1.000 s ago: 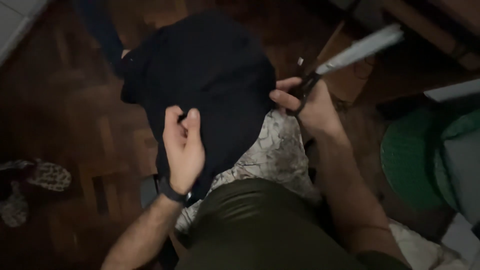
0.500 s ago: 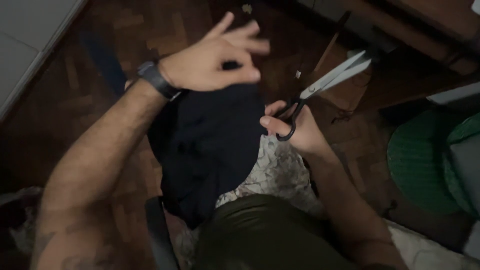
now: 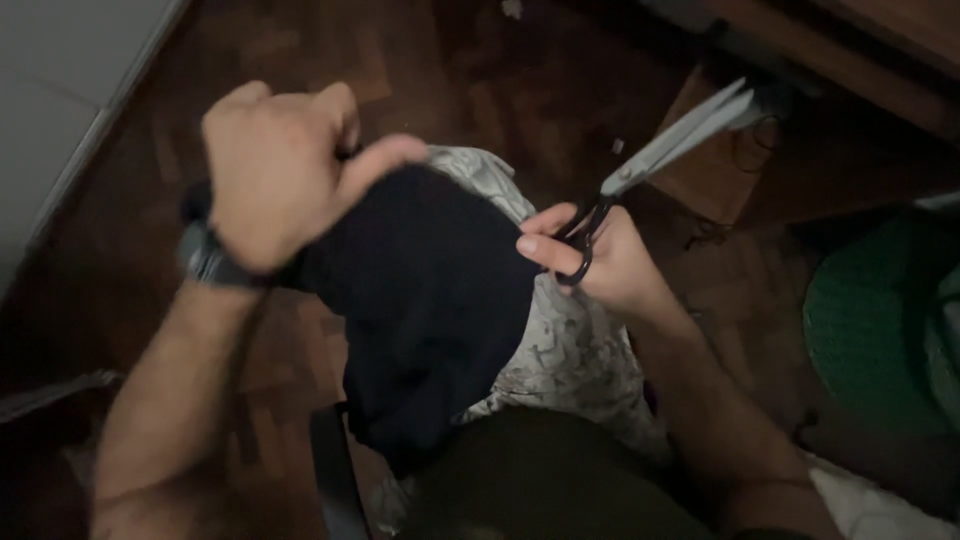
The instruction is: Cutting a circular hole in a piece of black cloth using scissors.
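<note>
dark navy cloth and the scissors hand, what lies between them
Nothing in the head view: the right hand, holding black-handled scissors, has its fingertips at the edge of the dark navy cloth.

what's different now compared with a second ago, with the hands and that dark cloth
The left hand left the middle of the dark cloth, lifted with fingers spread, and has now closed on the cloth's upper edge, raising it. The right hand kept the scissors, blades pointing up and away, beside the cloth.

Bare parquet floor (image 3: pixel 420 60) ahead — green basket (image 3: pixel 880 320) rightward
</note>
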